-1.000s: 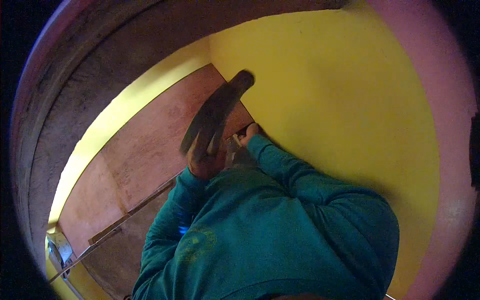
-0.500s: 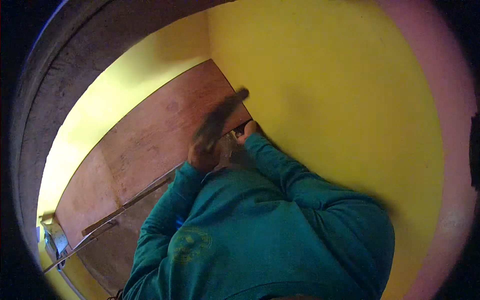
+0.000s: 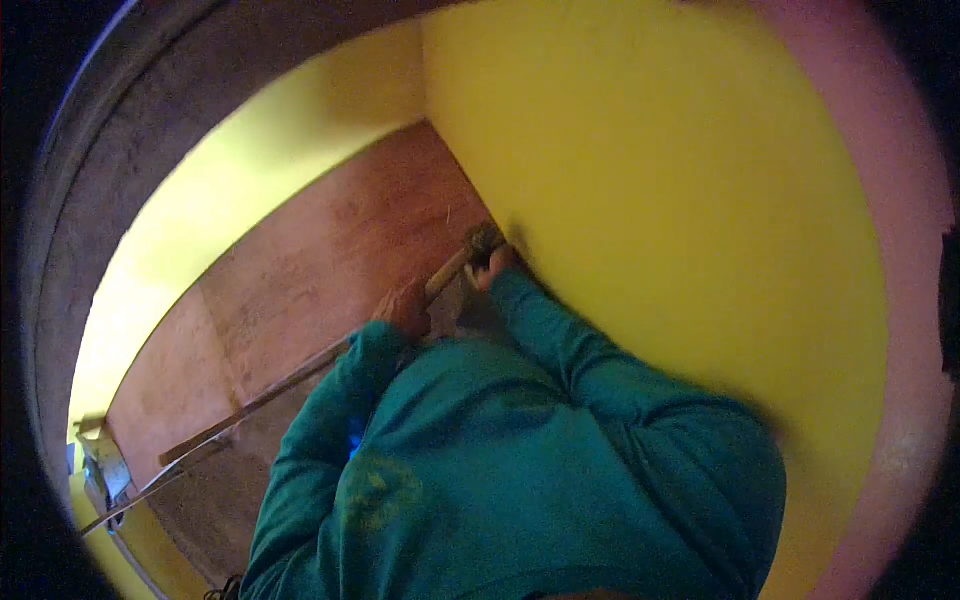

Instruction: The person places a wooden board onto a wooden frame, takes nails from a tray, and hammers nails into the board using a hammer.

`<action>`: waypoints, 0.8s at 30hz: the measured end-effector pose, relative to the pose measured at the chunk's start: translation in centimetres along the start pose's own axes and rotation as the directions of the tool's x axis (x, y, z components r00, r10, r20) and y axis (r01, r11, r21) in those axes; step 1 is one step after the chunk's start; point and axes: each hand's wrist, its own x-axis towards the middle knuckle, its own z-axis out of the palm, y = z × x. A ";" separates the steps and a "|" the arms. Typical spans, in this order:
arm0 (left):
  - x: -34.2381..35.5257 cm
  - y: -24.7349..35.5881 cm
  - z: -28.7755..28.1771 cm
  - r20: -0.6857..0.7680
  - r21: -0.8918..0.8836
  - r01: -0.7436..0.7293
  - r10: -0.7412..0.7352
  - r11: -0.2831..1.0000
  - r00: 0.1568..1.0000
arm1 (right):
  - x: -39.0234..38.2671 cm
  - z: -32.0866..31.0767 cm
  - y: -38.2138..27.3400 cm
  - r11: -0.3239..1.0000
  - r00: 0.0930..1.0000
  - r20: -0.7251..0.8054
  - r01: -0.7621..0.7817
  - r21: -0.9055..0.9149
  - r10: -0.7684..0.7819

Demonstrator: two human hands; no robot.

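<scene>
My left hand (image 3: 404,308) is closed around the wooden handle of a hammer (image 3: 449,274). The hammer's dark head is down at the right end of the reddish-brown wooden panel (image 3: 300,260), close to the yellow wall. Right beside the head is my right hand (image 3: 492,268), its fingers bent at the panel's near right corner. What those fingers hold, if anything, is hidden by the hammer head and too dark to tell.
A yellow wall (image 3: 660,200) rises close along my right arm and meets another behind the panel. A long thin wooden strip (image 3: 215,432) runs along the panel's near edge. Far left stands a pale, box-like object (image 3: 103,465). A pink band (image 3: 905,300) borders the right wall.
The hammer, raised and blurred half a second ago, has swung down to the right, its head now beside my right hand. My right hand has stayed nearly in place.
</scene>
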 end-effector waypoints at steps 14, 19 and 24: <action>1.1 3.4 -6.7 0.061 -0.026 -0.029 0.030 0.999 0.998 | 1.9 -0.7 -0.7 0.946 0.970 0.116 0.233 -0.226 -0.212; 1.0 3.0 -4.9 -0.077 -0.370 0.223 -0.269 0.902 0.960 | 3.8 -0.7 -0.6 0.793 0.927 0.168 0.373 -0.481 -0.334; 2.5 -0.9 -2.9 0.021 -0.146 0.103 -0.101 0.984 0.995 | 4.7 -1.4 -1.9 0.817 0.969 0.153 0.248 -0.521 -0.196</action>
